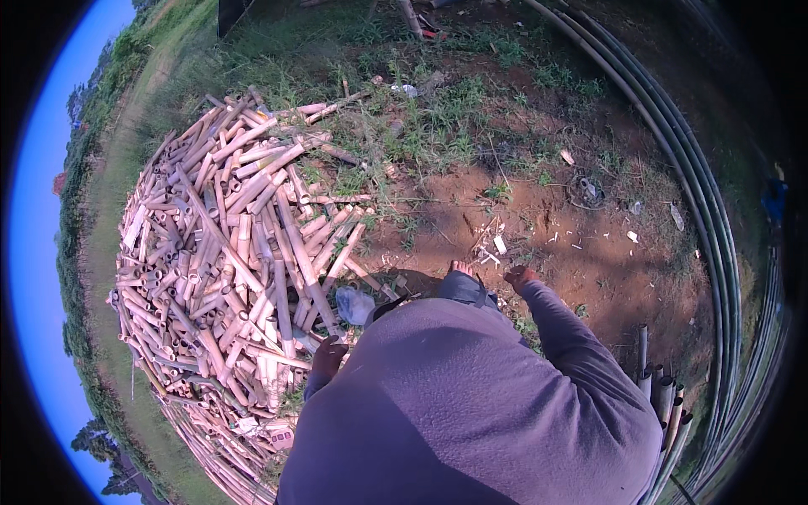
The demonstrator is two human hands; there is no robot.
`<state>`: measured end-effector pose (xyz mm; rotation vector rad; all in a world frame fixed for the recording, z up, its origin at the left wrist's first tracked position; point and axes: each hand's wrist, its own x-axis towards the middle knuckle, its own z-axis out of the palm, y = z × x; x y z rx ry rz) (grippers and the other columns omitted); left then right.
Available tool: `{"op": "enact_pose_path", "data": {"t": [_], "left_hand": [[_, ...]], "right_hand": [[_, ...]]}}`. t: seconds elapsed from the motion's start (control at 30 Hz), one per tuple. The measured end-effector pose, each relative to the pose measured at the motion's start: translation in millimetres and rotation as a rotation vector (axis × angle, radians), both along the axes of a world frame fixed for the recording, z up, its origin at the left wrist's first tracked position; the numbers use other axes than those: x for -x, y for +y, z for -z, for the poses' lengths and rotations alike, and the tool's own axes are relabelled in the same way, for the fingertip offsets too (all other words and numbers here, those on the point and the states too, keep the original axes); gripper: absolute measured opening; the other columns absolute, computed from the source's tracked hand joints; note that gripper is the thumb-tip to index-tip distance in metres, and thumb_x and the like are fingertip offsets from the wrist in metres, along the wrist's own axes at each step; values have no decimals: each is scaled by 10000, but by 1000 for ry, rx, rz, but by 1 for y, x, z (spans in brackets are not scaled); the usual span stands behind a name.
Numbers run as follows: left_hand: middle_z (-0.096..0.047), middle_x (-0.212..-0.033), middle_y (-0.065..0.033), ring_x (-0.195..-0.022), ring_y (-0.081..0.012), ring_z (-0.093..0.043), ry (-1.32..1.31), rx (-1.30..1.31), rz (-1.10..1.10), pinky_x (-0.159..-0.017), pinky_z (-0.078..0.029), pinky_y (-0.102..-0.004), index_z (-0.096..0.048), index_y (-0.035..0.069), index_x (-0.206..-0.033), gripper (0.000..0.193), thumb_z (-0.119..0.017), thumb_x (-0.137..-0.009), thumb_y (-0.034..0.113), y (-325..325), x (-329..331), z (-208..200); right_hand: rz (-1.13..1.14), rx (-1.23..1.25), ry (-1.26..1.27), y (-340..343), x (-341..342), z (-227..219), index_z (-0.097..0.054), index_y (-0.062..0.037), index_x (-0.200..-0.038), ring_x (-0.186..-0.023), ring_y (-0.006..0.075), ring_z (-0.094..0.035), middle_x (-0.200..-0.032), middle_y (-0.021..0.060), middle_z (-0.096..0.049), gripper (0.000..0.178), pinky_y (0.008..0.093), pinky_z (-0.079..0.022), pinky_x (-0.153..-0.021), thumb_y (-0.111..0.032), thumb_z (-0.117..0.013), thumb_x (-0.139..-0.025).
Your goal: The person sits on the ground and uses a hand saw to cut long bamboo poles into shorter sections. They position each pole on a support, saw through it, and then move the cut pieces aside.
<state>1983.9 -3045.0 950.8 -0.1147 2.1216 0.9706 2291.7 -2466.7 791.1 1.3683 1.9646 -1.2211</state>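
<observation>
My left hand [329, 355] hangs low beside the near edge of a large heap of cut bamboo pieces [244, 236]. It is in shade, its fingers look loosely apart, and I see nothing held in it. Over bare reddish soil, my right hand [521, 276] is held out from a grey sleeve, fingers slightly bent and nothing visible in them. Close to the left hand, a clear plastic bag [354, 305] lies against the bamboo. One bare foot [460, 268] shows past my grey top, between the two hands.
Long green bamboo poles [703, 185] curve along the right side. Upright bamboo ends [665, 400] stand near my right elbow. Pale scraps [500, 245] and litter dot the soil ahead. Weeds [471, 109] grow beyond, and longer canes [210, 450] lie at lower left.
</observation>
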Motion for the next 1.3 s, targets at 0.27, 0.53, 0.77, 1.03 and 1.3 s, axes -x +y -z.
{"op": "enact_pose_path", "data": {"t": [0.27,0.53,0.77,1.03,1.3], "left_hand": [[-768,-1182,-185,-1056,-256,-743,45,230,368,-947,-589,-391,-659,-33,-1359,587,-784,-938,356,137,100,51],[-744,-1238,-237,-1083,-296,-742,180,351,580,-949,-579,-426,-707,-24,-1307,610,-782,-899,424,348,246,124],[-802,-972,-141,-872,-227,-738,303,138,779,-802,-572,-421,-769,23,-1080,434,-830,-903,415,763,322,130],[-734,-1326,-202,-1188,-303,-724,267,-165,886,-1012,-580,-432,-593,92,-1486,652,-807,-938,373,1149,347,5],[-763,-1238,-181,-1189,-296,-718,215,17,650,-1018,-559,-406,-646,34,-1397,631,-759,-968,482,1232,332,230]], "right_hand": [[147,-22,63,132,39,-47,-733,-8,-1309,-1225,391,-714,-1260,263,-754,611,438,-537,-1083,-475,-779,-918],[245,-91,262,288,106,-56,-625,11,-1437,-1236,363,-715,-1279,263,-747,685,416,-545,-1083,-487,-729,-979],[467,-307,114,410,14,-23,-680,4,-1378,-1167,347,-741,-1217,233,-777,684,433,-565,-1045,-511,-760,-935],[1020,155,-4,528,-26,60,-645,-45,-1431,-1193,346,-709,-1251,195,-755,664,444,-557,-1032,-440,-796,-919],[-42,-254,-341,877,62,86,-522,-128,-1581,-1318,393,-641,-1437,256,-649,830,500,-485,-1132,-609,-724,-935]]}}
